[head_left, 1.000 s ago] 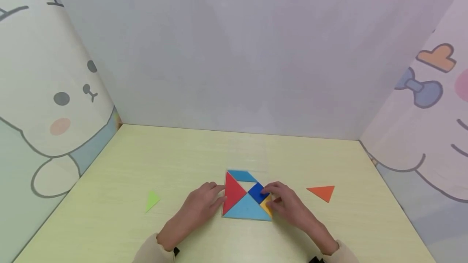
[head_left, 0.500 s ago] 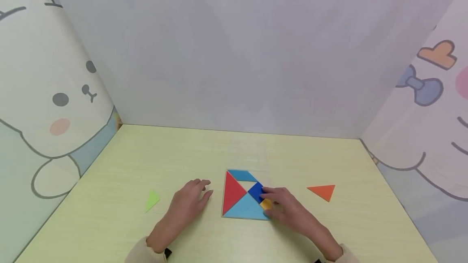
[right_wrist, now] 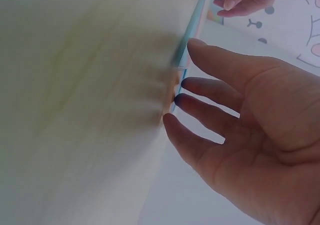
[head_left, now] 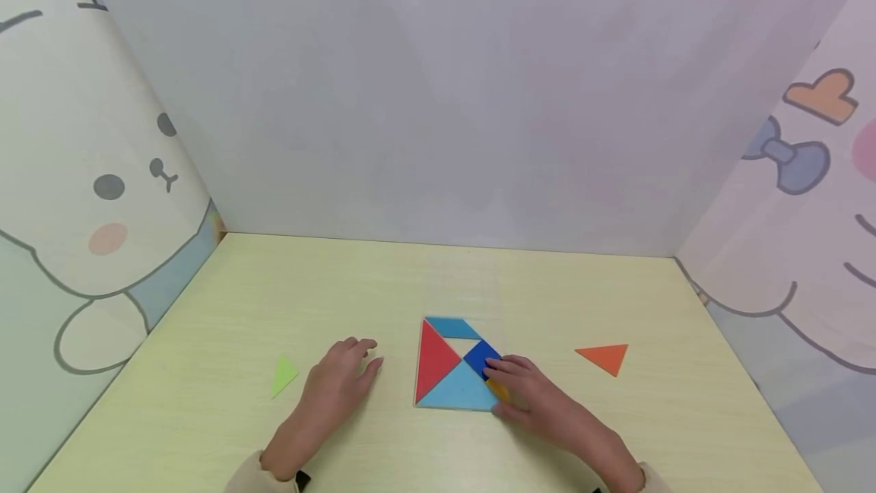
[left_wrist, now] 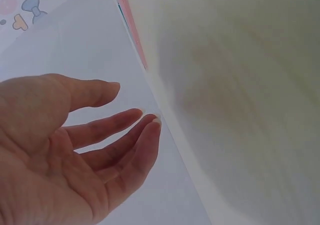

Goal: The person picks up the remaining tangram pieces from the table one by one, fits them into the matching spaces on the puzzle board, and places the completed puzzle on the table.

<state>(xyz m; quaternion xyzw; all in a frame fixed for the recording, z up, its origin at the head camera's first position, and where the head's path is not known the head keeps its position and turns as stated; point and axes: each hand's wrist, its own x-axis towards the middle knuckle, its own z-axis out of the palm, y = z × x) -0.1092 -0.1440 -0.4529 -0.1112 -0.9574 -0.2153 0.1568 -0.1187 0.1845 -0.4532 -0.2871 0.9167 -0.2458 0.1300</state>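
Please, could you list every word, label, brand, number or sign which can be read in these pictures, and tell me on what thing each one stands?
None: no text can be read in any view.
Red triangle, green triangle, orange triangle: no writing visible.
Blue square: no writing visible; fingers cover part of it.
Left cartoon, right cartoon: drawings, no visible letters.

Pale yellowish table (head_left: 328,280) | plain greyish back wall (head_left: 438,97) | cartoon-printed side walls (head_left: 61,120)
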